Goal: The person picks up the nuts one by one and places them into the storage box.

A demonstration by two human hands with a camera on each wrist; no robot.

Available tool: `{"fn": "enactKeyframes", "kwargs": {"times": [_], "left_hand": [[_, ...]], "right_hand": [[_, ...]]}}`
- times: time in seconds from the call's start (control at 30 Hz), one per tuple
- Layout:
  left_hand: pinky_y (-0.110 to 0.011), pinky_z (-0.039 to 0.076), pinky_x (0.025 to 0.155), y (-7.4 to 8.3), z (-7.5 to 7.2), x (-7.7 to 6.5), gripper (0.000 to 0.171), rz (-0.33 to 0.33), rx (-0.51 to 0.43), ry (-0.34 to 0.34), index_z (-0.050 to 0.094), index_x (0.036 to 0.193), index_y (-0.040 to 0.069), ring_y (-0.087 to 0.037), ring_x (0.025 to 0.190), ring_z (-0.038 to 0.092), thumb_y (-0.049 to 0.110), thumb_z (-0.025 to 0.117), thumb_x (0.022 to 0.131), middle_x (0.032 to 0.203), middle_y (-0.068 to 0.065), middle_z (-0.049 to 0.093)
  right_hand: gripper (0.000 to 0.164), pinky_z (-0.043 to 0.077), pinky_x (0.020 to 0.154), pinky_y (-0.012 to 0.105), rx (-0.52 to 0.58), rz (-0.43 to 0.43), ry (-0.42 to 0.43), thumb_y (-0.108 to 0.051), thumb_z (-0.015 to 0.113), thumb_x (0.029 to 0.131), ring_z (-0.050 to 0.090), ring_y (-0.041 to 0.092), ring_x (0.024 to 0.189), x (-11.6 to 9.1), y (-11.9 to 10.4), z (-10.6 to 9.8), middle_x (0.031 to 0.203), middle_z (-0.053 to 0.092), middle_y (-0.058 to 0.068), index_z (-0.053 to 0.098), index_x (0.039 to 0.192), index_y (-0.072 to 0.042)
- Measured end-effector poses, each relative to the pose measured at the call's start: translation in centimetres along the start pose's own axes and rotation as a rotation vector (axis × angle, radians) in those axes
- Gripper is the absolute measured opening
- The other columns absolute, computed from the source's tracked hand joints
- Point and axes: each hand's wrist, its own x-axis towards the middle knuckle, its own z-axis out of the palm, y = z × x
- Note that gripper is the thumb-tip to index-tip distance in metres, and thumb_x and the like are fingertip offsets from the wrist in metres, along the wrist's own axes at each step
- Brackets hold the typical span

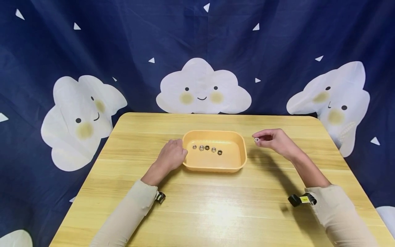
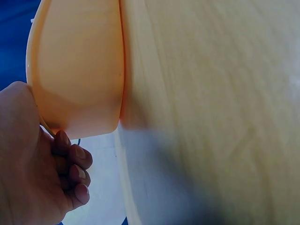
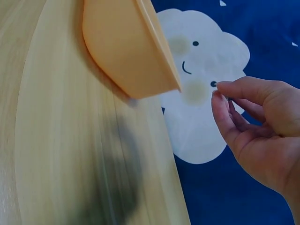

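Observation:
A shallow orange-yellow plastic tray [image 1: 215, 168] stands on the wooden table. Several hex nuts lie in a loose row on its floor, some silver, like this nut [image 1: 202, 148], and some darker, like this dark nut [image 1: 220, 152]. My left hand [image 1: 173, 153] grips the tray's left rim; the left wrist view shows its fingers curled at the tray wall [image 2: 77, 70]. Beyond the tray's right end, my right hand [image 1: 275, 141] is raised over the table and pinches a silver nut [image 1: 256, 140] between thumb and fingertips. In the right wrist view the fingers mostly hide that nut.
The light wooden table [image 1: 197, 209] ends at a back edge just behind the tray. Behind it hangs a dark blue curtain [image 1: 132, 41] with smiling white clouds and small white triangles. Each wrist wears a strapped black device, such as the right one [image 1: 295, 200].

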Motion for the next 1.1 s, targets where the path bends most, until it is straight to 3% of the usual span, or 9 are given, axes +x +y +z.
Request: {"fn": "enactKeyframes", "kwargs": {"times": [0.3, 0.5, 1.1], "left_hand": [[-0.04, 0.046, 0.075, 0.0, 0.2, 0.0, 0.025, -0.004, -0.01, 0.004, 0.056, 0.097, 0.0, -0.027, 0.08, 0.05, 0.023, 0.047, 0.099, 0.085, -0.01, 0.057], [-0.039, 0.045, 0.072, -0.1, 0.3, 0.0, 0.022, 0.011, -0.011, 0.03, 0.055, 0.091, 0.002, -0.027, 0.078, 0.05, 0.021, 0.047, 0.098, 0.082, -0.009, 0.056], [-0.04, 0.046, 0.074, -0.1, 0.1, 0.1, 0.024, 0.007, -0.023, 0.025, 0.057, 0.094, 0.001, -0.027, 0.08, 0.051, 0.022, 0.047, 0.098, 0.084, -0.009, 0.058]], "right_hand": [[0.03, 0.056, 0.077, 0.017, -0.012, 0.003, -0.024, -0.009, 0.075, 0.092, 0.065, 0.001, 0.085, 0.5, -1.2, 1.2, 0.1, 0.073, 0.01, 0.07, 0.119, 0.005], [0.03, 0.056, 0.076, 0.017, -0.014, 0.001, -0.013, -0.005, 0.073, 0.091, 0.064, 0.002, 0.084, 1.0, -1.6, 1.8, 0.097, 0.072, 0.012, 0.069, 0.117, 0.009], [0.028, 0.055, 0.073, 0.017, -0.072, -0.028, -0.011, -0.007, 0.078, 0.088, 0.066, 0.004, 0.081, 2.6, -2.8, 2.9, 0.093, 0.076, 0.009, 0.074, 0.113, 0.007]]}}
